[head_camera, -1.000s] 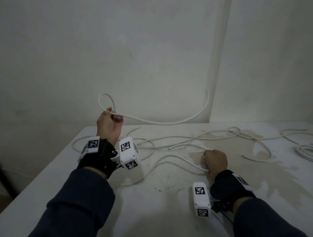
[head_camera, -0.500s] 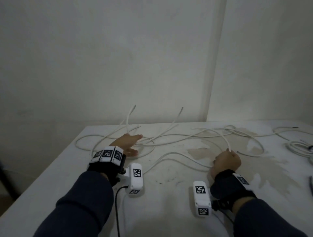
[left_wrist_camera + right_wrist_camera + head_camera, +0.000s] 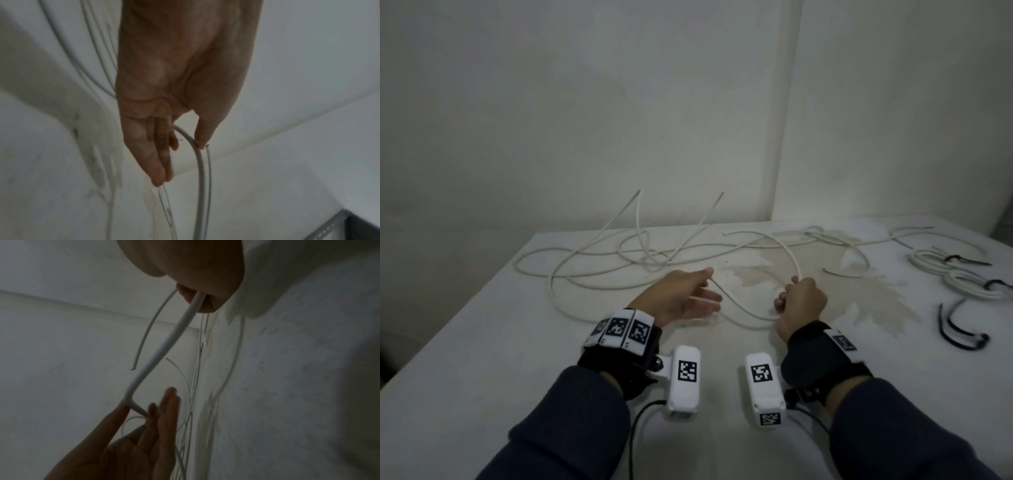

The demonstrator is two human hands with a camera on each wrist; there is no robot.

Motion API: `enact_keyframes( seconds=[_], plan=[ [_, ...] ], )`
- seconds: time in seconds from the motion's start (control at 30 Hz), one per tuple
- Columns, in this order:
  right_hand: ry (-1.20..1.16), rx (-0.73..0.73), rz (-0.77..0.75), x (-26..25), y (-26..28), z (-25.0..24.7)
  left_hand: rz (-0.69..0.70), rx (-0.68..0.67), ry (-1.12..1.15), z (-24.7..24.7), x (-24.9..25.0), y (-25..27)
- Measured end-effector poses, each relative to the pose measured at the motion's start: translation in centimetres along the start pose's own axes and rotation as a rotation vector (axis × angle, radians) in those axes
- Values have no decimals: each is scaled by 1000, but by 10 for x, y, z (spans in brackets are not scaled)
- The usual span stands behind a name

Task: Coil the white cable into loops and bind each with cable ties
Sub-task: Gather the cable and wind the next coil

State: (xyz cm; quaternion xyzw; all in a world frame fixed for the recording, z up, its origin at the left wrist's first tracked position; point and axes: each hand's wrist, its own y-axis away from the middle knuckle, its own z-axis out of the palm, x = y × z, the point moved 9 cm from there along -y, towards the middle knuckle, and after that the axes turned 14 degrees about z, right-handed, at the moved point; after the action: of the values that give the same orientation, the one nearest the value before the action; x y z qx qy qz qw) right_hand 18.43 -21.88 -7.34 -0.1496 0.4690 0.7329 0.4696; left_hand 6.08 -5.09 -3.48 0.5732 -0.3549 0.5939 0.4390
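Loose white cable (image 3: 592, 284) sprawls over the far half of the white table (image 3: 517, 359). My right hand (image 3: 796, 298) is a fist gripping one strand (image 3: 164, 345), which arcs up behind it and sags in a low curve (image 3: 746, 310) toward my left hand (image 3: 705, 291). The left hand lies flat-fingered just above the table. The strand (image 3: 200, 170) passes between its thumb and fingers and bends round the thumb (image 3: 125, 407). The fingers (image 3: 158, 162) are straight, not curled on it. Two free cable ends stick up near the wall.
Bound white coils (image 3: 959, 284) with black ties lie at the right edge of the table. Loose black cable ties (image 3: 948, 329) lie in front of them. Walls (image 3: 619, 120) close the back and right; the table's left edge drops off.
My left hand let go of the raised loop, dropped to the table and moved right to the strand. The right hand lifted its strand and shifted slightly right.
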Motion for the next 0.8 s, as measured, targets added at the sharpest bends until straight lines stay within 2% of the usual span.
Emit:
enact_keyframes(
  seconds=[0.13, 0.17, 0.3, 0.47, 0.57, 0.67, 0.73, 0.8],
  plan=[
    [-6, 0, -14, 0, 8, -18, 162, 62, 296, 7, 1, 11],
    [-11, -9, -8, 0, 8, -21, 191, 84, 286, 5, 0, 15],
    [-8, -48, 29, 0, 8, -24, 280, 217, 8, -28, 0, 24],
    [51, -111, 33, 0, 0, -12, 338, 304, 30, -67, 3, 16],
    [58, -148, 38, 4, -7, 1, 418, 393, 137, -82, 9, 3],
    [93, -128, 9, 5, -9, 13, 468, 473, 364, -89, 9, -12],
    [70, -78, 6, 8, -14, 18, 476, 440, 420, -86, 9, -20],
    [18, -30, 8, 11, -20, 20, 473, 323, 380, -77, 8, -19]
  ],
)
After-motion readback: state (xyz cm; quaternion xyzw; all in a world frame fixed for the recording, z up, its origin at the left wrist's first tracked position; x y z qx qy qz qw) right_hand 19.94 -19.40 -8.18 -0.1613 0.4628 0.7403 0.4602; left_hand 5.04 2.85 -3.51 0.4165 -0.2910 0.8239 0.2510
